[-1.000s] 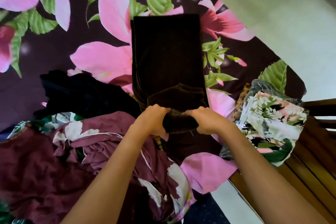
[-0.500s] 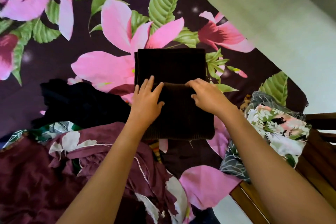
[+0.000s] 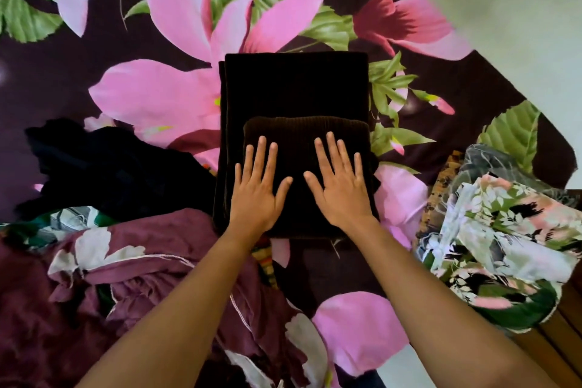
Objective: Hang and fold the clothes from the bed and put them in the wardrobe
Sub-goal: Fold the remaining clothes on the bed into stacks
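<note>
While the person leans over the bed, both bare forearms reach in from the near edge. Nearest, on the left, a crumpled maroon garment point(image 3: 141, 264) with white flower print and a white stitched edge is heaped under the left forearm. On the right a bundled floral-print garment point(image 3: 504, 246), pale with green, pink and black leaves, sits at the bed's edge beside brown wooden slats point(image 3: 563, 343).

Left hand point(image 3: 256, 189) and right hand point(image 3: 338, 189) lie flat side by side, palms down, fingers straight and slightly spread. They press on the dark brown garment point(image 3: 296, 88); neither grasps anything.

The dark brown garment is folded into a neat rectangle, finely ribbed and almost black in its far half. A smaller folded-over flap with rounded corners lies on its near half, under both hands. Layered edges show along its left side. It lies mid-bed on the bedsheet point(image 3: 157, 94), its near left corner meeting the maroon heap.

Just left of it is a rumpled black garment point(image 3: 110, 167), too dark for detail. The bedsheet is dark purple with big pink flowers and green leaves. Far right, past the bed edge, is a pale greenish surface point(image 3: 504, 9); floor or wall, cannot tell.
</note>
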### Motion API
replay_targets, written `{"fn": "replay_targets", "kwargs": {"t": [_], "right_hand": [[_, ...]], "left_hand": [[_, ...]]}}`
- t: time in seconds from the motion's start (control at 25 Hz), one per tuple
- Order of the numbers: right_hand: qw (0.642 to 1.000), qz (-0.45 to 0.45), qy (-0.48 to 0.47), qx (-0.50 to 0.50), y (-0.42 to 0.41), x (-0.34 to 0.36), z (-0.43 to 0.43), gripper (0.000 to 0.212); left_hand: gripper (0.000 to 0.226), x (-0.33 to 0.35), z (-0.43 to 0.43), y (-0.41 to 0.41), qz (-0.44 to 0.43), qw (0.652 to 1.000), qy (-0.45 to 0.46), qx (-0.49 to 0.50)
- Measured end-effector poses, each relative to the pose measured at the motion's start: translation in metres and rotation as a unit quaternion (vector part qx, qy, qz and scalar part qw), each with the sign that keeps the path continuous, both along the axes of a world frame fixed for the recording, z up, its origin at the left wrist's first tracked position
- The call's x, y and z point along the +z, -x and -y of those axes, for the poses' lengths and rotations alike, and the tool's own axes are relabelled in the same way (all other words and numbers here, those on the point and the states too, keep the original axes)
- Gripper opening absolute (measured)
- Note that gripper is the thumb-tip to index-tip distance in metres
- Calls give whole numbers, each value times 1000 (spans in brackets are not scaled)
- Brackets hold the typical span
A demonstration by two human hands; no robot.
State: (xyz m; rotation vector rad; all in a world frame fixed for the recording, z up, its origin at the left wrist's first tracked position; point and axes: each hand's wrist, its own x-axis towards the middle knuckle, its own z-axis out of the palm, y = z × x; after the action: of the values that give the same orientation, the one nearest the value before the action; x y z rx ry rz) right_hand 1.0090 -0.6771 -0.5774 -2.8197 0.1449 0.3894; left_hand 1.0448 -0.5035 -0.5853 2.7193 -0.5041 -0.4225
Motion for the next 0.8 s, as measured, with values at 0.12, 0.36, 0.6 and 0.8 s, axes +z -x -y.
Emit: {"fn": "replay_targets", "kwargs": {"t": [0.12, 0.36, 0.6, 0.8], "right_hand": [[1000, 4, -12, 7, -2, 0, 2, 69], [992, -6, -83, 90, 52, 27, 8, 88], [982, -74, 91, 149, 43, 21, 4, 114], [964, -171, 105, 177, 21, 58, -2, 94]], "left_hand": [[67, 0, 5, 1, 28, 1000, -8, 4], [72, 14, -5, 37, 69, 988, -35, -133], [116, 13, -9, 27, 15, 973, -125, -195], [91, 48, 9, 23, -45, 951, -228, -202]]}}
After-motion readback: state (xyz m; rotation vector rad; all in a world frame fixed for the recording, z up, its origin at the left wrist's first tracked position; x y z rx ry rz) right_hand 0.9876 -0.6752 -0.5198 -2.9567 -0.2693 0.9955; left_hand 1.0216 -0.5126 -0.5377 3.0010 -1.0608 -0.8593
